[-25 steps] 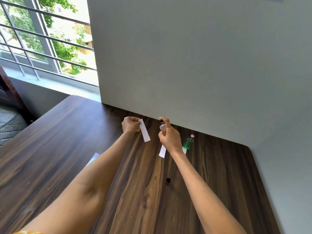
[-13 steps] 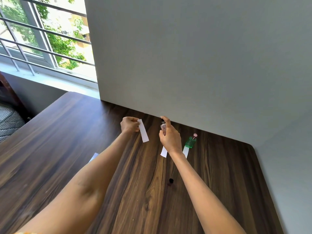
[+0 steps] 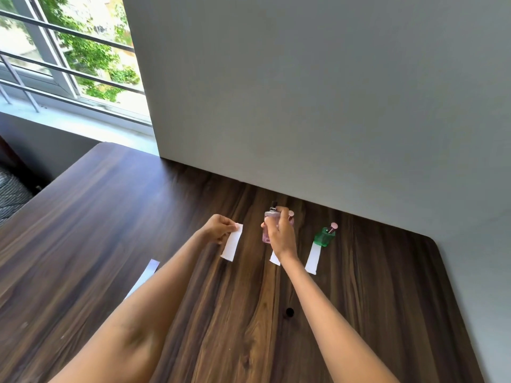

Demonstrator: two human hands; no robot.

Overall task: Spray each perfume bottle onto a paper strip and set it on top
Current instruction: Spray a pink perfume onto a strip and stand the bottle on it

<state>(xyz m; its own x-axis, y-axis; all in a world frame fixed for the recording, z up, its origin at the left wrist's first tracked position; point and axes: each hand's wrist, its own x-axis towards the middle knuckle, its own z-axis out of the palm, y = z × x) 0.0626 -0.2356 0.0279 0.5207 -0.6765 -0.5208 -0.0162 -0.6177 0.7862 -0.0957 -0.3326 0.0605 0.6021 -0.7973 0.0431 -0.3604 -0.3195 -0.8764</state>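
The left hand [image 3: 218, 227] pinches the top end of a white strip [image 3: 232, 242] between thumb and fingers, the strip hanging down and slightly tilted above the surface [image 3: 110, 217]. The right hand [image 3: 280, 235] is wrapped around a pink bottle [image 3: 269, 226], fingers closed on its right side and thumb on the near face; the bottle stands upright with its dark nozzle showing at the top, just right of the held strip and apart from it. Whether the bottle is lifted or resting cannot be told. Below the right wrist the near end of a second strip [image 3: 274, 258] lies on the surface, the rest hidden by the hand. Further right a green bottle [image 3: 324, 237] with a pink top sits on the far end of a third strip [image 3: 313, 258]. A small black cap [image 3: 289, 311] lies nearer the person, between the forearms. A further strip [image 3: 146, 273] lies on the left, partly hidden behind the left arm. A grey wall [image 3: 331, 106] rises at the far edge, and a barred window [image 3: 69, 56] is at upper left.
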